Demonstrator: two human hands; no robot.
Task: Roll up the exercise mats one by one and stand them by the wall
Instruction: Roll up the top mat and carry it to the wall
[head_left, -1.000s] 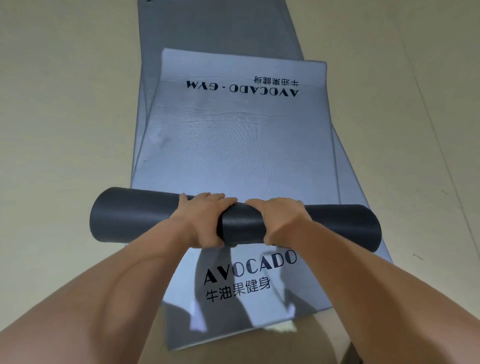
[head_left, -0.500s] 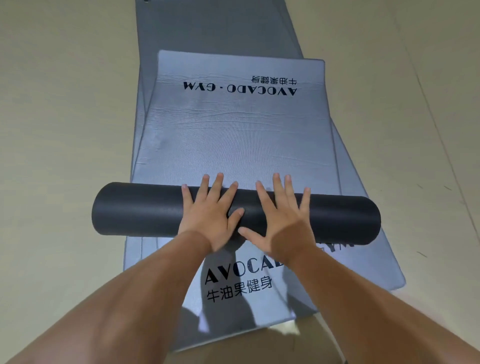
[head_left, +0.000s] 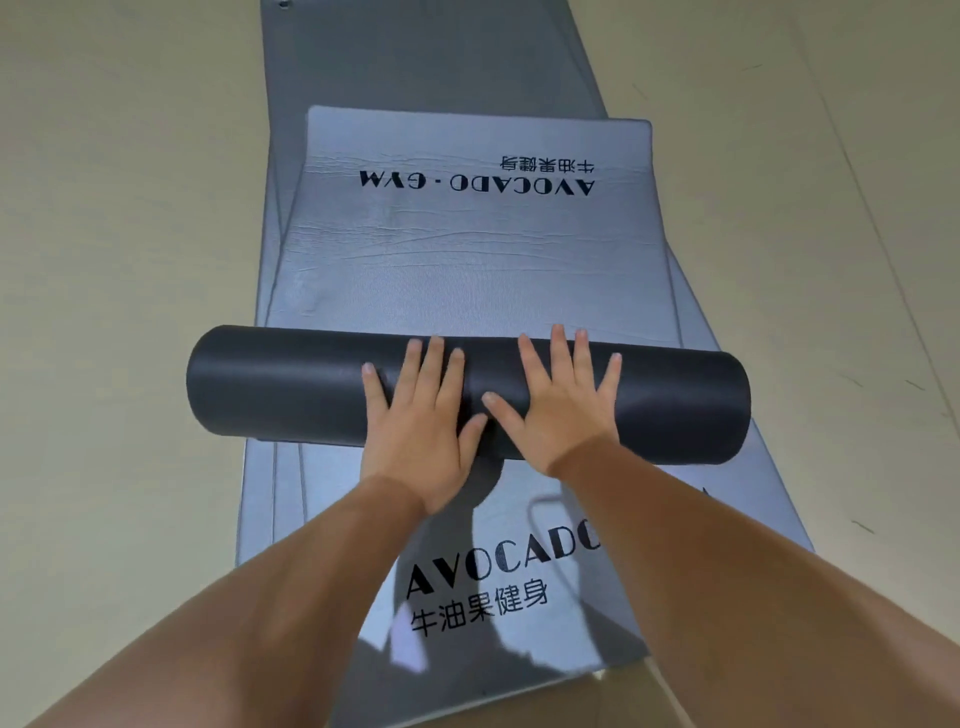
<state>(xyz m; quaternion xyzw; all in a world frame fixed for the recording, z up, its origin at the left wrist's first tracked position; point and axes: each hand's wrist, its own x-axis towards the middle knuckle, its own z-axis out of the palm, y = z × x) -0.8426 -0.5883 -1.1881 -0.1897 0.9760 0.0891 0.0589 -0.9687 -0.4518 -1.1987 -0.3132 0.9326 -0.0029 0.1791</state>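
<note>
I see the left hand (head_left: 421, 421) and right hand (head_left: 561, 405) flat, fingers spread, on the dark roll (head_left: 291, 387); forearms hide the mat (head_left: 467, 280) lettering.

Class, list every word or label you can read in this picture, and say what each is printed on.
"AVOCADO - GYM", upside down: far end of the top mat.
Chinese characters above it, upside down: blurred, unsure.
"AVOCADO", its end hidden by the right forearm: lower mat.
"牛油果健身": beneath it, same mat.
The dark roll has none.
</note>
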